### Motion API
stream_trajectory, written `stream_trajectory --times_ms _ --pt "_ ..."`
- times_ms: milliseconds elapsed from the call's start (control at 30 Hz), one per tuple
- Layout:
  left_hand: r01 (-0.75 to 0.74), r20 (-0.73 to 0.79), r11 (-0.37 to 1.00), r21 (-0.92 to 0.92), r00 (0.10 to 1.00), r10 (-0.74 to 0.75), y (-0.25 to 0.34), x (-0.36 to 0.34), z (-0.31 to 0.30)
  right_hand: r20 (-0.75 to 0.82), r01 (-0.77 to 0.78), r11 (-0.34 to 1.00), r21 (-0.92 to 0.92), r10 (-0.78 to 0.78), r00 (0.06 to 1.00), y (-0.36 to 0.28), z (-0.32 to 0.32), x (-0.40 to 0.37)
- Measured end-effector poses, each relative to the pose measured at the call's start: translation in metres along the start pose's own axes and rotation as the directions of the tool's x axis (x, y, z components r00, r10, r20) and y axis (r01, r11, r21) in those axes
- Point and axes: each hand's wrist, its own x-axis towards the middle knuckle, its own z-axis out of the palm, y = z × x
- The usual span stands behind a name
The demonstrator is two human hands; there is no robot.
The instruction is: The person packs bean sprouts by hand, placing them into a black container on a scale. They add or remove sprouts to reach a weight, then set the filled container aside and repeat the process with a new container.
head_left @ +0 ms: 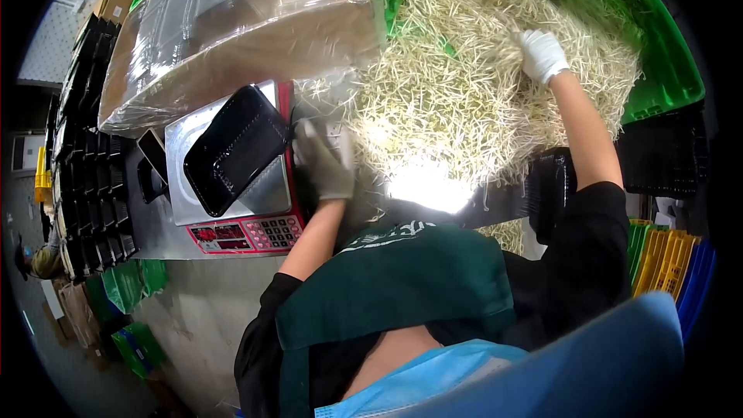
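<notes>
A large heap of pale bean sprouts (464, 93) spreads over the work surface in front of me. My right hand (543, 56), in a white glove, rests on the heap's upper right part; its fingertips are hidden or blurred among the sprouts. Beside the scale, my gloved left hand (323, 161) is near the right edge of a black tray (238, 150). Whether its fingers touch the tray's rim is unclear. The tray lies tilted on the metal plate of a red-framed scale (246, 236) and looks empty.
A plastic-wrapped carton (255, 50) stands behind the scale. Stacked black trays (91, 162) line the left side. A green crate (669, 70) borders the sprouts at right. Yellow crates (667, 262) are at lower right. Another person (45, 261) is at far left.
</notes>
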Motion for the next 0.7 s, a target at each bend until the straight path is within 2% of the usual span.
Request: stream_trajectory --times_ms 33,67,100,133,167,200,233,267,300,333,400,433,500,533,567,600,633,667,700 --pt "0.118 0.066 0.992 0.032 0.991 -0.12 -0.003 0.0 0.004 -0.132 -0.036 0.998 0.054 0.043 0.99 0.002 -0.001 -0.004" --pt "0.234 0.125 0.97 0.07 0.962 -0.241 -0.004 -0.001 0.007 -0.134 -0.03 0.998 0.051 0.037 0.99 0.0 -0.003 -0.004" --pt "0.198 0.147 0.956 -0.218 0.975 -0.168 -0.006 -0.006 0.014 -0.251 -0.008 0.993 0.119 0.037 0.967 -0.003 -0.006 -0.009" --pt "0.15 0.149 0.86 -0.489 0.985 -0.087 -0.004 -0.011 0.021 -0.36 0.02 0.982 0.186 0.049 0.932 -0.005 -0.01 -0.018" --pt "0.282 0.282 0.699 -0.658 0.952 -0.119 0.009 -0.009 0.012 -0.13 -0.049 0.956 0.29 0.09 0.987 -0.029 -0.046 -0.027" --pt "0.287 0.312 0.737 -0.612 0.944 -0.109 0.013 -0.009 0.007 -0.069 0.014 0.87 0.493 0.023 0.997 -0.052 -0.073 -0.046" --pt "0.317 0.326 0.635 -0.704 0.939 -0.107 0.017 -0.008 0.0 -0.158 0.152 0.848 0.507 -0.081 0.984 -0.069 -0.068 -0.047" --pt "0.342 0.341 0.519 -0.783 0.935 -0.101 0.021 -0.007 -0.006 -0.307 0.334 0.822 0.46 -0.206 0.929 -0.095 -0.07 -0.058" --pt "0.382 0.373 0.454 -0.805 0.921 -0.114 0.022 -0.006 -0.014 -0.538 0.526 0.732 0.432 -0.259 0.803 -0.122 -0.044 -0.053" --pt "0.356 0.35 0.44 -0.825 0.932 -0.096 0.017 -0.011 -0.015 -0.401 0.455 0.8 0.392 -0.296 0.867 -0.155 -0.05 -0.062" --pt "0.314 0.322 0.486 -0.815 0.944 -0.068 0.009 -0.018 -0.021 -0.181 0.436 0.843 0.314 -0.397 0.9 -0.215 -0.037 -0.064" --pt "0.312 0.324 0.484 -0.817 0.944 -0.062 0.008 -0.022 -0.026 -0.18 0.429 0.847 0.314 -0.391 0.903 -0.223 -0.021 -0.064" --pt "0.291 0.344 0.583 -0.758 0.939 -0.022 0.008 -0.026 -0.046 -0.602 0.718 0.569 0.401 -0.427 0.675 -0.231 0.002 -0.066" --pt "0.293 0.35 0.584 -0.757 0.937 -0.017 0.008 -0.027 -0.059 -0.609 0.721 0.518 0.46 -0.407 0.681 -0.214 -0.002 -0.071" --pt "0.283 0.385 0.671 -0.686 0.923 0.005 0.009 -0.029 -0.072 -0.612 0.718 0.465 0.518 -0.385 0.691 -0.186 -0.008 -0.078" --pt "0.261 0.419 0.746 -0.613 0.907 0.027 0.009 -0.029 -0.077 -0.611 0.671 0.601 0.434 -0.35 0.71 -0.157 -0.001 -0.082" --pt "0.066 0.348 0.837 -0.543 0.925 0.153 0.002 -0.03 -0.071 -0.373 0.45 0.82 0.352 -0.318 0.872 -0.129 -0.004 -0.092" --pt "-0.115 0.306 0.855 -0.505 0.903 0.302 0.01 -0.029 -0.071 -0.095 0.168 0.966 0.199 -0.152 0.984 -0.114 -0.007 -0.108" --pt "-0.18 0.387 0.893 -0.412 0.853 0.351 0.023 -0.023 -0.074 0.164 0.026 0.995 -0.092 -0.011 0.986 -0.107 0.007 -0.115"
